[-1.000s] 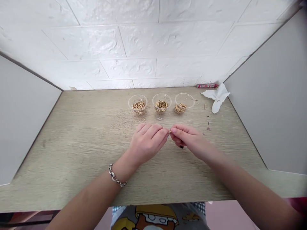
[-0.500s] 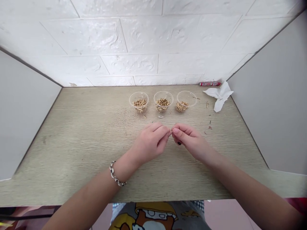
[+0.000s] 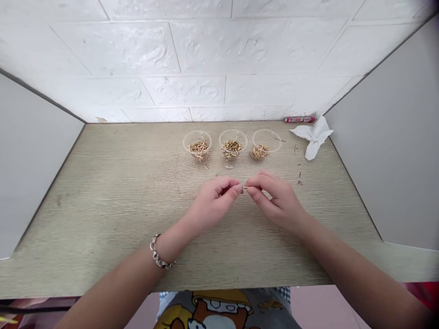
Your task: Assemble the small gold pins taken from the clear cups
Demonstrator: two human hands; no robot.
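Between my two hands is a thin gold-coloured metal pin [image 3: 245, 187], lying level, with an end in each pinch. My left hand [image 3: 214, 198] has thumb and forefinger closed on its left end. At the other end, the fingertips of my right hand [image 3: 276, 198] are pressed together on it. Just beyond the hands stand three clear plastic cups: a left cup [image 3: 197, 133], a middle cup [image 3: 233, 132] and a right cup [image 3: 266, 131]. Each holds many small gold-coloured metal pieces. My fingers partly cover the pin, so its full length is hidden.
Several loose pins lie around the cups, one [image 3: 296, 149] to their right. A crumpled white tissue [image 3: 317, 137] and a red tube [image 3: 299, 119] lie at the back right. A white brick-patterned wall [image 3: 202, 50] and grey side panels [image 3: 394, 151] enclose the wooden tabletop [image 3: 120, 183].
Both hands have rolled about the pin, and more of it now shows between the fingertips. The left thumb has turned to the upper side. The cups have stayed put.
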